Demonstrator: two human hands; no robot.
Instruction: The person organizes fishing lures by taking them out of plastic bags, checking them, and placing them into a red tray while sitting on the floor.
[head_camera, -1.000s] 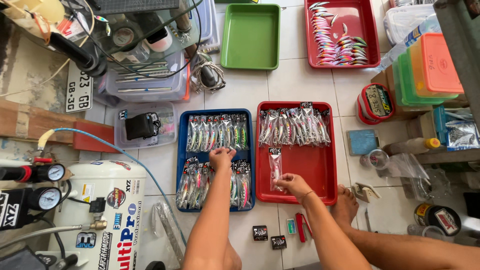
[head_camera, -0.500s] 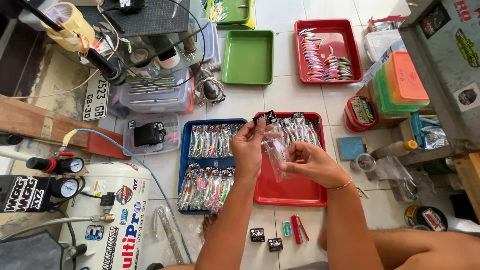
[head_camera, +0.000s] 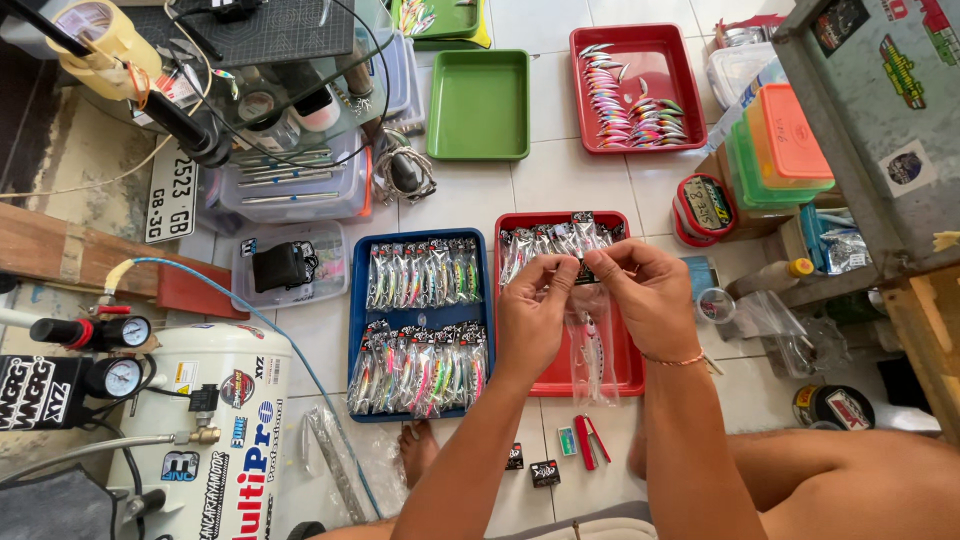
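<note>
Seen from above, 2 bare hands meet over a red tray (head_camera: 628, 372) on a tiled floor. The left hand (head_camera: 532, 318) and right hand (head_camera: 650, 300) both pinch the dark top edge of a clear plastic bag (head_camera: 592, 350), which hangs down with a fishing lure inside. Just left lies a blue tray (head_camera: 352, 330) with 2 rows of bagged lures. Farther away sit a green tray (head_camera: 480, 105) and another red tray of loose lures (head_camera: 635, 105).

Bright, even daylight fills the view; shadows on the white tiled floor (head_camera: 585, 185) are soft and short. Focus is sharp throughout, with mild wide-angle bending at the edges and slight glare on plastic.
</note>
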